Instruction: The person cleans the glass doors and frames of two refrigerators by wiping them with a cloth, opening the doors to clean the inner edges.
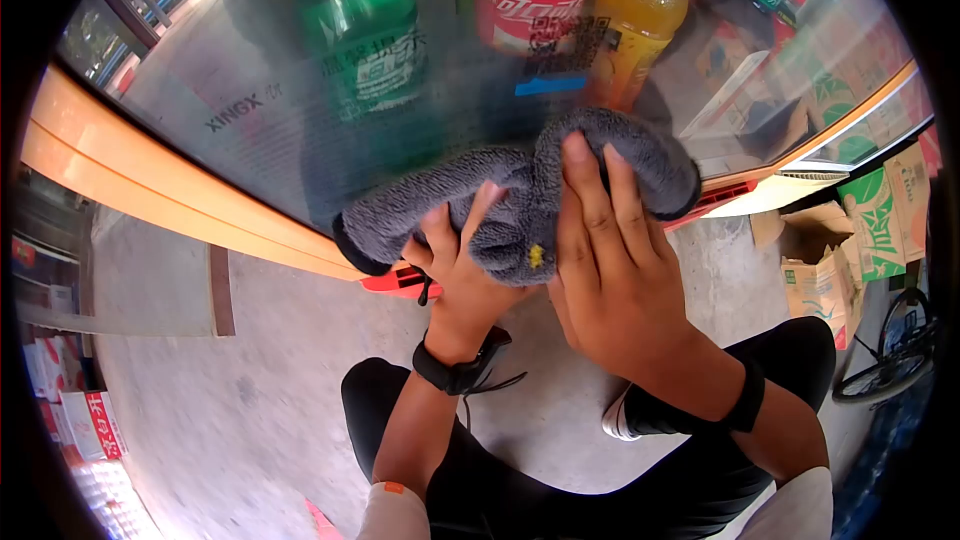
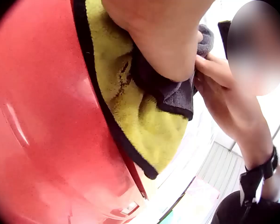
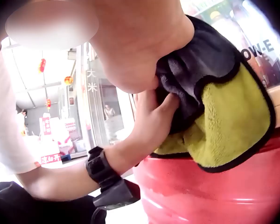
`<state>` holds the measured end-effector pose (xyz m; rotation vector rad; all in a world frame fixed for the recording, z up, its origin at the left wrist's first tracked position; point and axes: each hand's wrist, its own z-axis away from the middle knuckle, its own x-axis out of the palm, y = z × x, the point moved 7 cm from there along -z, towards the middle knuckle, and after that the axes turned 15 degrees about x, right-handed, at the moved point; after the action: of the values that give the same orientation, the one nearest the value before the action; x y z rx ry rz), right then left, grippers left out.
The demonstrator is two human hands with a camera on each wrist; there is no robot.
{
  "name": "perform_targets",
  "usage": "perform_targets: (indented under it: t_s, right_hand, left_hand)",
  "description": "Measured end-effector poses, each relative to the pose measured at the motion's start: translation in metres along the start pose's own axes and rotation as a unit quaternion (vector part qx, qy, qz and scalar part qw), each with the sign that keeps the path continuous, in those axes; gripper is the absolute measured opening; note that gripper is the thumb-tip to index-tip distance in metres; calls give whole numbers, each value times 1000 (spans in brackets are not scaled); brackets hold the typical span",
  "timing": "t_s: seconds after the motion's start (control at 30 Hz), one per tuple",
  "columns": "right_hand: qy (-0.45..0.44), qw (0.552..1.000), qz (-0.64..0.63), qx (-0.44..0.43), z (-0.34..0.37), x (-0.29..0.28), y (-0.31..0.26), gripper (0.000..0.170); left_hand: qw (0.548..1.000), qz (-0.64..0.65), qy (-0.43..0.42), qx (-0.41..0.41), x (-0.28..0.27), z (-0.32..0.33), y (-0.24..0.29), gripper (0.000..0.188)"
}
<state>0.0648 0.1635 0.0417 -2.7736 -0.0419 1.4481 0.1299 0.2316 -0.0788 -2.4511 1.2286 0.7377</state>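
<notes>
1. Two hands are on the cloth (image 1: 520, 175), so your work with it looks under way, and I judge it is not over.
2. Done so far: the cloth is in place, bunched up at the low edge of the glass (image 1: 260, 160). It lies by the orange rim (image 1: 150, 185), and a flap hangs down against the red part (image 2: 42, 107).
3. Left to do: the cloth is not put down yet. Lots of glass lies away from it. I cannot tell if that glass has had a rub, so I cannot say how much is left.
4. The cloth's long way goes side to side, along the curved edge. In the head view, its left end sits lower and its right end sits higher.
5. The cloth has no real front. Its gray side mostly faces up at you. The yellow side (image 3: 238, 109) shows on the flap, which points down.
6. Your left hand (image 1: 460, 270) has bent fingers, and they grip a fold of the cloth.
7. Your right hand (image 1: 620, 280) has nearly straight fingers, pressed on the cloth. I cannot tell what its thumb does.
</notes>
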Motion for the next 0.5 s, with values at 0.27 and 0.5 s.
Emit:
perform_targets:
  t_s: [0.27, 0.5]
  right_hand:
    - [-34, 996, -75, -28, -9, -17, 0, 57]
    - [-67, 990, -121, -18, -10, -19, 6, 52]
  left_hand:
    - [999, -25, -17, -17, 4, 6, 0, 66]
    - [993, -116, -4, 30, 3, 8, 2, 61]
